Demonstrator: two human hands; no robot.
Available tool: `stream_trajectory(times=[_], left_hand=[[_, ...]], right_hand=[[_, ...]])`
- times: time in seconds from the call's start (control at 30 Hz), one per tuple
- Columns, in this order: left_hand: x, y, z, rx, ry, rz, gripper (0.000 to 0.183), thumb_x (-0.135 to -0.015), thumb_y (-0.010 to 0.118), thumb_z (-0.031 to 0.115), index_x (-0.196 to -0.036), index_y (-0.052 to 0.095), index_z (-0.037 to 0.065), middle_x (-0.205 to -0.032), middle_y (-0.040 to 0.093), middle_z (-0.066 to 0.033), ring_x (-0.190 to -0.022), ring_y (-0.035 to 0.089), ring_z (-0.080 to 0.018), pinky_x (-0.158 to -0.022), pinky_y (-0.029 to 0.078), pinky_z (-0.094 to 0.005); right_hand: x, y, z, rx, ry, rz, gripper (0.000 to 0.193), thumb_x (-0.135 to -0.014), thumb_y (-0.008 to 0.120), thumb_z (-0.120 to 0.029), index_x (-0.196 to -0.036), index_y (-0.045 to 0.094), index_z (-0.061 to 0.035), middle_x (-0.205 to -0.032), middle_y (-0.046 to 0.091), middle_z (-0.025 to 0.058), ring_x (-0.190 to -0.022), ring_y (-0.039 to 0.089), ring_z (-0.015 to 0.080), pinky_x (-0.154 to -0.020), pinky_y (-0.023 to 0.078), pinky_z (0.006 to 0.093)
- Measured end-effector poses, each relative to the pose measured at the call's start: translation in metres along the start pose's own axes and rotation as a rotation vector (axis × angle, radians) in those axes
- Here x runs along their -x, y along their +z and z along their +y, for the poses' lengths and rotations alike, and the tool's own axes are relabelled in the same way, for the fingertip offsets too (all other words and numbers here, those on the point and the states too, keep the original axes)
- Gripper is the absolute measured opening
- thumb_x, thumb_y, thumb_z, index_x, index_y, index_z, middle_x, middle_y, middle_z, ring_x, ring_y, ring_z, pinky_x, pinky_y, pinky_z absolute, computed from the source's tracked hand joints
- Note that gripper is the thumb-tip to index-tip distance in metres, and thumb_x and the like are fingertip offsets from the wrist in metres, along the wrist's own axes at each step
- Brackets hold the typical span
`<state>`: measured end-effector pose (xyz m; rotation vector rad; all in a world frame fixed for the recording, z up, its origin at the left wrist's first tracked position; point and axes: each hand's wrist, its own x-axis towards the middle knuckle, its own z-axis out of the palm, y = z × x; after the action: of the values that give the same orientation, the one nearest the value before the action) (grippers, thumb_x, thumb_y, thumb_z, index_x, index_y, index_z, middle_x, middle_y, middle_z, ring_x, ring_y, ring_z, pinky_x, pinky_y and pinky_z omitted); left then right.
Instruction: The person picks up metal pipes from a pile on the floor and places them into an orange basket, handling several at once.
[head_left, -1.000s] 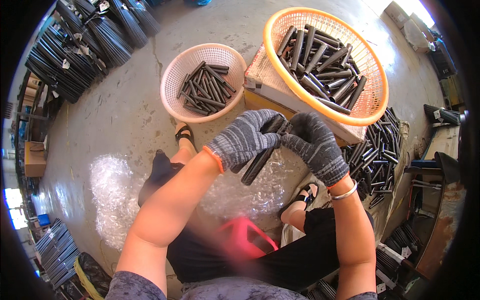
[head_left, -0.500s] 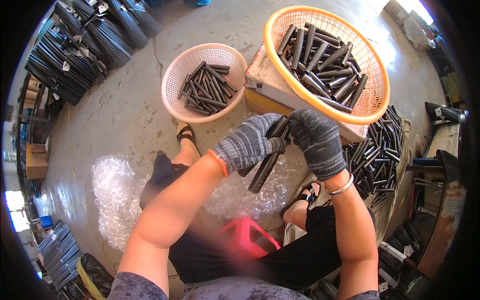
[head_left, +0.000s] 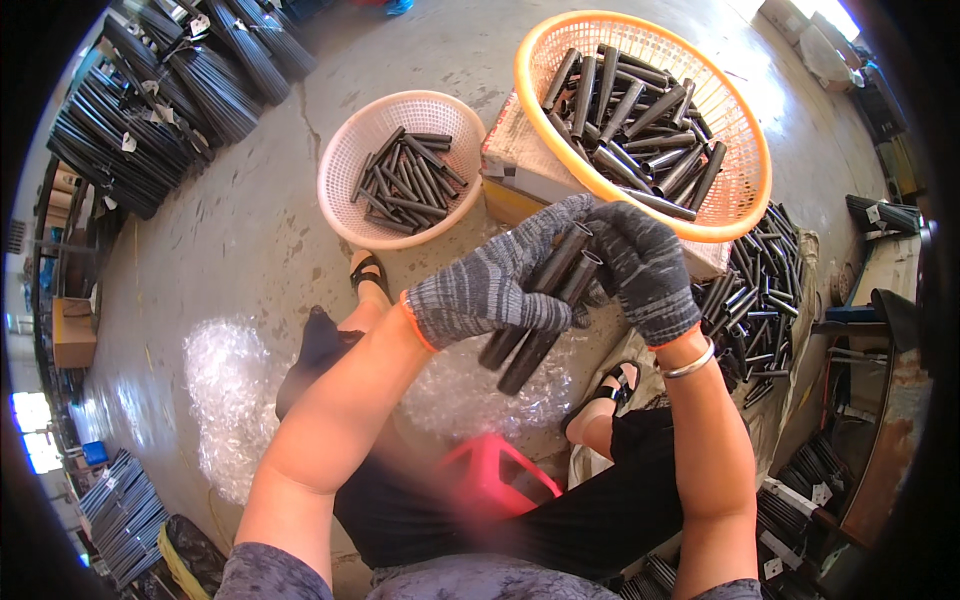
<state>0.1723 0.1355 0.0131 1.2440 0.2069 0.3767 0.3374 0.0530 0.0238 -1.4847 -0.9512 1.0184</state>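
Note:
Two black tubes (head_left: 548,312) lie side by side, slanting, in the grey knitted work glove of my left hand (head_left: 490,275). The left fingers are wrapped round them, and both hollow upper ends show. My right hand (head_left: 648,265), gloved alike, is curled against the upper part of the same tubes, its fingertips partly hidden behind them. Just beyond, an orange plastic basket (head_left: 768,190) full of similar tubes stands tilted on a cardboard box (head_left: 535,160). Left of it, a pale pink basket (head_left: 335,200) on the floor holds thinner black tubes.
A large heap of black tubes (head_left: 760,300) lies on the floor at right. Clear plastic wrap (head_left: 230,400) is spread at left and beneath my hands. A pink stool (head_left: 490,475) is between my legs. Bundled dark rods (head_left: 130,130) are racked at far left.
The tubes have separated from an overlapping position into a side-by-side pair, upper ends now visible. My left hand has turned around them, and my right hand has shifted slightly right and downward.

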Motion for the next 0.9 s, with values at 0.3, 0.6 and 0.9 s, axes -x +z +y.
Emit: stream_trajectory(times=[0.3,0.6,0.9], left_hand=[[0.007,0.006,0.017,0.315,-0.235,0.035,0.074,-0.066,0.077,0.01,-0.13,0.041,0.003,-0.102,0.061,-0.0123,-0.092,0.061,-0.0187,-0.079,0.053,-0.0309],[0.027,-0.002,0.036,0.5,-0.206,0.05,0.073,-0.067,0.076,0.013,-0.129,0.041,-0.001,-0.098,0.064,-0.0152,-0.075,0.066,-0.0224,-0.066,0.056,-0.0297],[0.047,-0.039,0.055,0.518,-0.077,0.263,0.054,-0.08,0.067,0.022,-0.123,0.045,-0.002,-0.104,0.062,-0.0154,-0.08,0.065,-0.02,-0.069,0.055,-0.03]], right_hand=[[-0.003,-0.007,0.019,0.431,-0.267,-0.001,0.011,-0.087,0.057,-0.009,-0.089,0.062,0.0003,-0.06,0.058,0.0091,-0.048,0.053,0.0145,-0.048,0.043,0.0288],[-0.013,-0.036,0.061,0.963,-0.492,0.114,0.011,-0.079,0.06,-0.011,-0.087,0.065,-0.0056,-0.075,0.063,0.0163,-0.068,0.062,0.0327,-0.061,0.048,0.0417],[0.008,-0.055,0.179,1.578,0.03,-0.544,0.02,-0.079,0.051,-0.016,-0.086,0.067,-0.0073,-0.085,0.065,0.0186,-0.079,0.064,0.0355,-0.067,0.052,0.0421]])
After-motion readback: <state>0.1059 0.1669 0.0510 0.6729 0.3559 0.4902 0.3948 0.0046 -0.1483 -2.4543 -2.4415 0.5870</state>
